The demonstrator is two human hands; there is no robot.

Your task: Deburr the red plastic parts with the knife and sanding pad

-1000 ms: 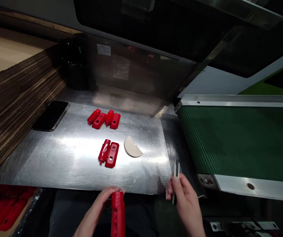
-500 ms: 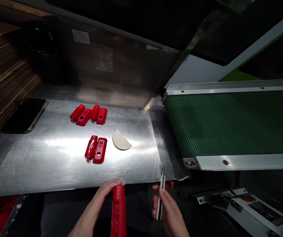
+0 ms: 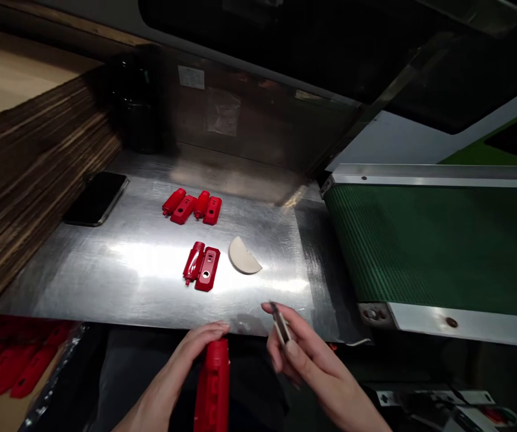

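Note:
At the table's front edge my left hand (image 3: 181,372) is closed round a red plastic part (image 3: 213,384), which stands on end with notches along its side. My right hand (image 3: 305,354), to the right of it, grips a slim silver utility knife (image 3: 280,324), its tip pointing up and away. The two hands are apart. Beyond them on the metal table lie a near pair of red plastic pieces (image 3: 207,270) and, farther back, two more such pairs (image 3: 182,210). Right of the near pair is a beige half-disc (image 3: 244,257).
A green conveyor belt (image 3: 442,246) runs off to the right. On the left are a phone (image 3: 97,198) and a stack of cardboard sheets (image 3: 37,150). More red parts (image 3: 10,360) lie in a box at lower left. A dark bottle (image 3: 141,114) stands behind.
My right hand has come up and closer to the left hand, with the utility knife tilted over. The left hand still holds the red part. The camera view has shifted left.

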